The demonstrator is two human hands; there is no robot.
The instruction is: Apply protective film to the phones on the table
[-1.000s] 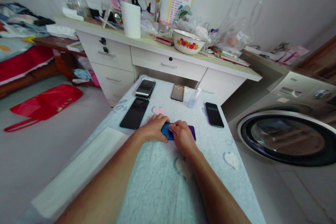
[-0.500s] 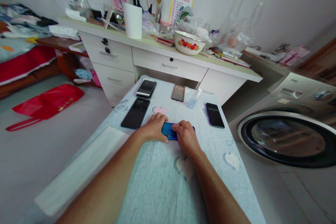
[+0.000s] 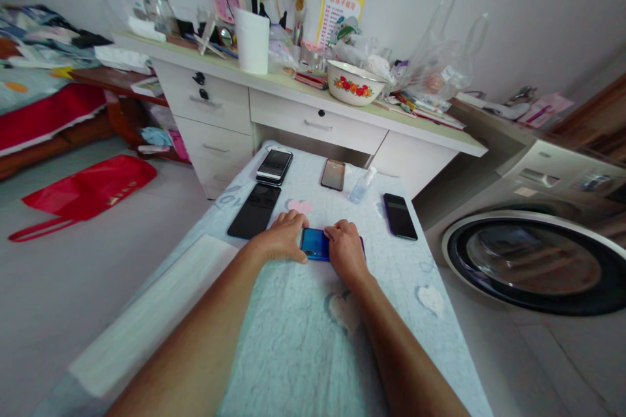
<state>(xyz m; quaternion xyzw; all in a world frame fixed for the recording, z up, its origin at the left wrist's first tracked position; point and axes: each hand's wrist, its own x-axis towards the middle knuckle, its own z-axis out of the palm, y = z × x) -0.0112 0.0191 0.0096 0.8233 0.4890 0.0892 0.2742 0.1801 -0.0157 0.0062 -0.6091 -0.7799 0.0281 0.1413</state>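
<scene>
Just below the middle of the frame, the blue phone (image 3: 315, 245) lies back up on the cloth-covered counter (image 3: 293, 339), between my two hands. My left hand (image 3: 282, 237) is at its left end, thumb and fingers spread wide enough to span it, fingertips by the far corner and thumb by the near one, bracing it. My right hand (image 3: 346, 250) is over its right part, fingers bunched narrow against the back; I can't tell whether anything is pinched under them. The phone's far right end shows just past that hand.

Near my left hand, up and to the left, lies a large black phone (image 3: 254, 210), with a stack of phones (image 3: 274, 166) just beyond it. The brownish phone case (image 3: 333, 174) and the clear spray bottle (image 3: 362, 185) are above my right hand, near each other, the bottle tilted in my view. A dark phone with a purple edge (image 3: 400, 215) lies well apart, right of centre. A long white strip (image 3: 156, 313) runs beside my left forearm toward the lower left.
</scene>
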